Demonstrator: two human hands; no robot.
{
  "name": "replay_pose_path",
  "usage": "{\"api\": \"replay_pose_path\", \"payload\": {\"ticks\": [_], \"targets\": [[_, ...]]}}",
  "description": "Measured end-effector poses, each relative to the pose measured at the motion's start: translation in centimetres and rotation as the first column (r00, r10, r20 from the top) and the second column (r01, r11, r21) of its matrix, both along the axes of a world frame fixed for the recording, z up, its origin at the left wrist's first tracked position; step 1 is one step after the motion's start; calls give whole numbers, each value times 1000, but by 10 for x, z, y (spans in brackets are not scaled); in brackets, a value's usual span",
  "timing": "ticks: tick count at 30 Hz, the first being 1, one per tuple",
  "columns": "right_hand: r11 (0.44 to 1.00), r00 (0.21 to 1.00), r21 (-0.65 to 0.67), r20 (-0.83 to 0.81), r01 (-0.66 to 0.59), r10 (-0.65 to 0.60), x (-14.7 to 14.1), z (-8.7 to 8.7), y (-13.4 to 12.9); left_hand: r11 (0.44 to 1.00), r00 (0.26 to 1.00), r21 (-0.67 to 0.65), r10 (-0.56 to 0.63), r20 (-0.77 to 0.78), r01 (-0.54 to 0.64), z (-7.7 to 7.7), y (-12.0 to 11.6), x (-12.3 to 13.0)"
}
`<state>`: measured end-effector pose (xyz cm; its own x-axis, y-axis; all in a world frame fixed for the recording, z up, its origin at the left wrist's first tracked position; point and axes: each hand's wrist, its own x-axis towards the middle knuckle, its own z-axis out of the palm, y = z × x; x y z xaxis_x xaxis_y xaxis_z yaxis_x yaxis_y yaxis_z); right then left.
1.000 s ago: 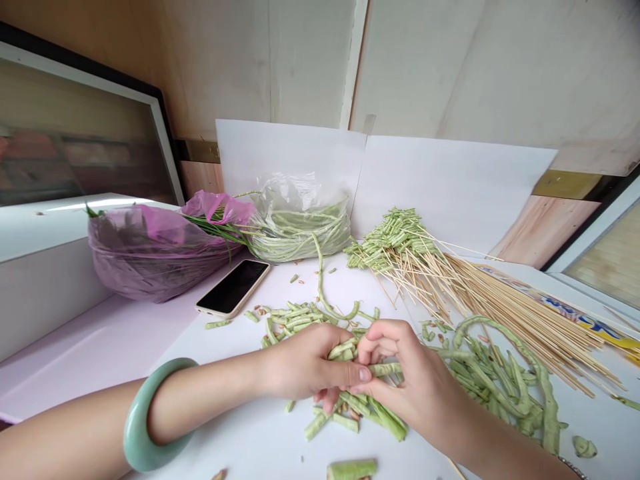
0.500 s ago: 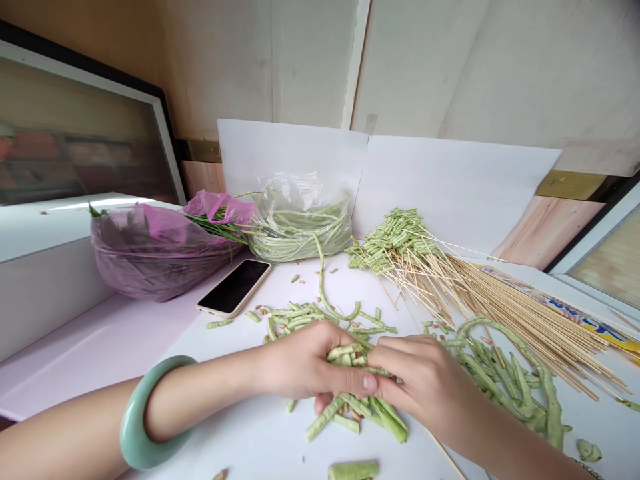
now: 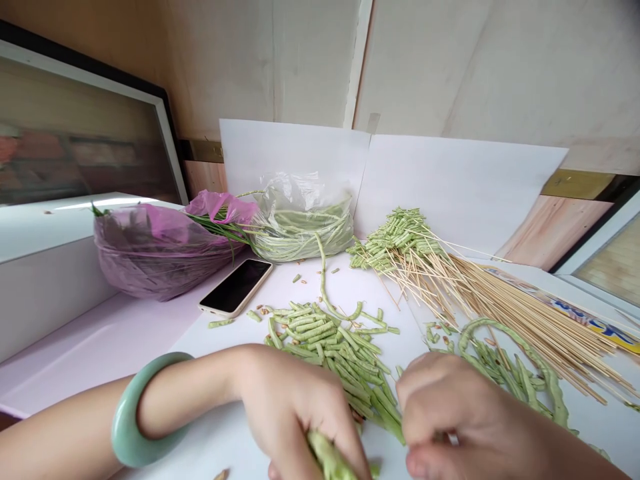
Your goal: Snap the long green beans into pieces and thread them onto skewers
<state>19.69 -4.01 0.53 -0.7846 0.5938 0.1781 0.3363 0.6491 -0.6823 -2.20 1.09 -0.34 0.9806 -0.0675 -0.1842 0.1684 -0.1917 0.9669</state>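
Pale green long-bean piece [image 3: 327, 457] is sitting clasped in the closed left hand [image 3: 293, 413]; the curled right hand [image 3: 465, 417] is hovering beside a heap of cut green beans [image 3: 340, 357], its hold hidden.

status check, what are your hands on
Left hand gripping green bean piece. Right hand curled beside cut beans, grip unclear. Bamboo skewers beyond.

1. Bright, even light covers the white surface [image 3: 385, 293], with only faint, soft shadows.
2. Glare streaks along the pale ledge [image 3: 100, 205].
3. The glass pane [image 3: 65, 140] looks blurred.
4. The right hand [image 3: 465, 420] looks slightly soft.
5. Wide-angle distortion bends the edges.
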Motion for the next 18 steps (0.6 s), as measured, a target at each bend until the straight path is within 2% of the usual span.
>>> {"api": "replay_pose_path", "payload": {"ticks": [2, 4, 6, 7, 9, 13, 16, 18], "targets": [[984, 985, 71, -67, 161, -156, 3, 0, 9, 961, 964, -71, 266, -21, -266, 1, -1, 0], [943, 951, 126, -78, 308, -300, 4, -3, 16, 844, 860, -184, 510, -18, -504, -1, 1, 2], [913, 925, 148, -74, 381, -374, 4, -7, 20, 703, 741, -295, 671, -24, -647, -7, 4, 6], [903, 917, 160, -71, 399, -392, 4, -9, 21, 646, 696, -345, 717, -31, -681, -10, 6, 7], [890, 913, 205, -52, 406, -405, 4, -13, 22, 579, 654, -425, 755, -43, -696, -15, 10, 10], [880, 915, 259, -40, 397, -401, 4, -18, 24, 515, 623, -495, 779, -72, -700, -18, 11, 11], [873, 889, 177, -147, 455, -434, 3, -22, 25, 460, 574, -509, 814, -85, -728, -19, 10, 12], [865, 856, 86, -221, 494, -467, 1, -22, 24, 445, 555, -496, 826, -94, -746, -19, 9, 13]]}}
